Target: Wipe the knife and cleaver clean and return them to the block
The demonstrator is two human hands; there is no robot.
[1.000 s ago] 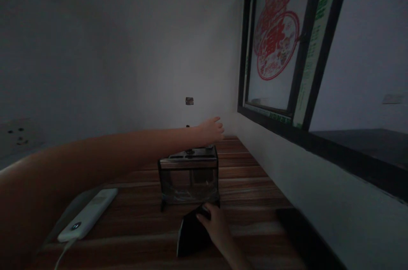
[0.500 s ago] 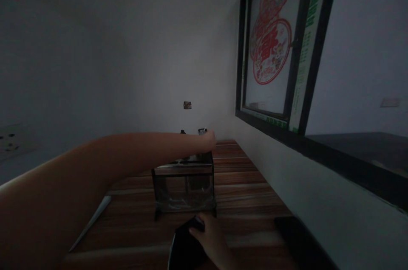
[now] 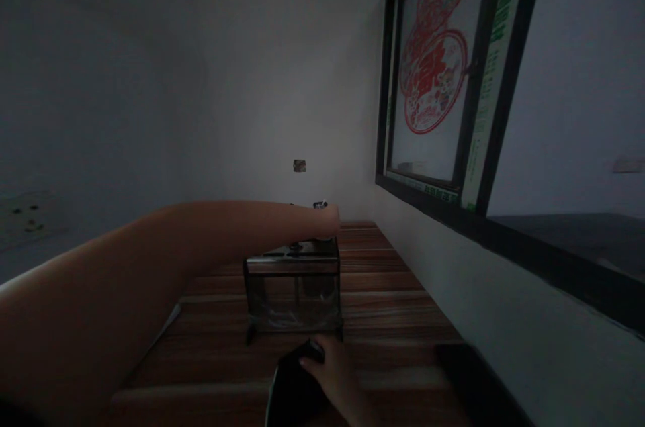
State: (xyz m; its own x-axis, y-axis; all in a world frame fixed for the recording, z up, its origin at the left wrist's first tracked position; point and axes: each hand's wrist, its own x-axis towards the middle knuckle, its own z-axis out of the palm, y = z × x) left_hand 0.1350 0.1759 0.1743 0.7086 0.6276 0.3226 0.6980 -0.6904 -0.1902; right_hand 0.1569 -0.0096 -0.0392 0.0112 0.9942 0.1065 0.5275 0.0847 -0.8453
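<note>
My left arm reaches across from the left. My left hand [image 3: 330, 220] is at the far top of a see-through box with a dark frame [image 3: 295, 267], its fingers turned down and hidden. Beside that hand a small shiny metallic piece [image 3: 320, 205] shows, too small to name. Low in the middle, my right hand [image 3: 330, 366] is closed on the upper corner of a black, flat-sided object [image 3: 295, 387] with a pale left edge. The thumb lies over its near face. This object stands tilted in front of the box, and its lower part is cut off by the frame.
The box stands on a striped wooden tabletop [image 3: 388, 306]. A dark flat object [image 3: 476, 380] lies at the right by the wall. A pale thin strip [image 3: 168, 319] is partly behind my left forearm. A dark-framed window [image 3: 431, 215] with a red decoration runs along the right wall.
The view has shifted slightly. My left hand has moved a little at the box top, and more of the dark top shows beneath the forearm. The right hand keeps its hold.
</note>
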